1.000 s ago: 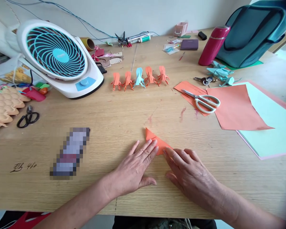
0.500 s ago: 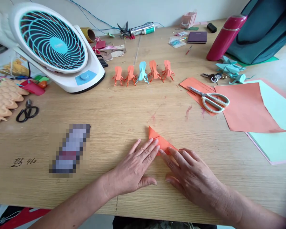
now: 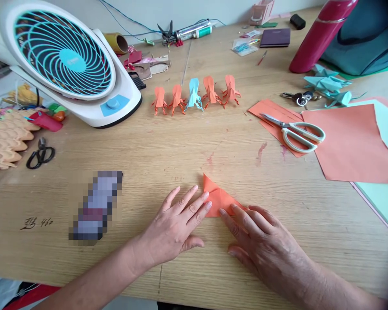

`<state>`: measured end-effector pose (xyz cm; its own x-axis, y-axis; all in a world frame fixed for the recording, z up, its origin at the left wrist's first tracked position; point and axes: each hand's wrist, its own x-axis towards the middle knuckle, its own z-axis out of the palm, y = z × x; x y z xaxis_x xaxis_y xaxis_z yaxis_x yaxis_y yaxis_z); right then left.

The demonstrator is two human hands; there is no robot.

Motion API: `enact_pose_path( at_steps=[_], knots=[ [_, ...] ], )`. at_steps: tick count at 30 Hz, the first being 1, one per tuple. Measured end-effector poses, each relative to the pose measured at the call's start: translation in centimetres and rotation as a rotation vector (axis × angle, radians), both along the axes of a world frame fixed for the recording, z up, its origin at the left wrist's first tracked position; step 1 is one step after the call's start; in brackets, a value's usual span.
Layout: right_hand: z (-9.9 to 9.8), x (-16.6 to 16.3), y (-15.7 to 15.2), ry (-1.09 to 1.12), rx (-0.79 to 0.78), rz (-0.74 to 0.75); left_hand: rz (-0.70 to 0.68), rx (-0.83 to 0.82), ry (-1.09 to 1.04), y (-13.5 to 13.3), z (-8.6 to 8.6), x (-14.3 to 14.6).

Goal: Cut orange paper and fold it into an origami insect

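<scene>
Open bench ahead, clutter around
We had bare bench (image 3: 168, 146) from the folded orange paper (image 3: 220, 199) up to the row of paper figures (image 3: 195, 95); the fan (image 3: 64, 64) blocked the left rear, scissors (image 3: 294, 129) on orange sheets (image 3: 352, 142) the right.

A folded paper (image 3: 220, 199) lies near the front of the desk (image 3: 181, 142), between the left hand (image 3: 177, 226) on its left and the right hand (image 3: 261, 241) on its right, both flat on the desk. Behind it stands a row of paper figures (image 3: 195, 94). A fan (image 3: 67, 64) stands at the back left. Scissors (image 3: 294, 129) lie on loose paper sheets (image 3: 352, 146) to the right, with a flask (image 3: 320, 34) behind them.
</scene>
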<state>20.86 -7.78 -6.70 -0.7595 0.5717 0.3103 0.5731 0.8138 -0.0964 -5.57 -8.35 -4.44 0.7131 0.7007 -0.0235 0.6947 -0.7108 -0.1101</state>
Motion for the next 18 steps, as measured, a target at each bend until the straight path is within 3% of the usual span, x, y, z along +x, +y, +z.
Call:
enact_pose_path(
  at_steps=[18],
  knots=[
    [0.17, -0.21, -0.08, -0.004, -0.001, -0.015, 0.029, 0.067, 0.005, 0.55, 0.03, 0.50]
  ],
)
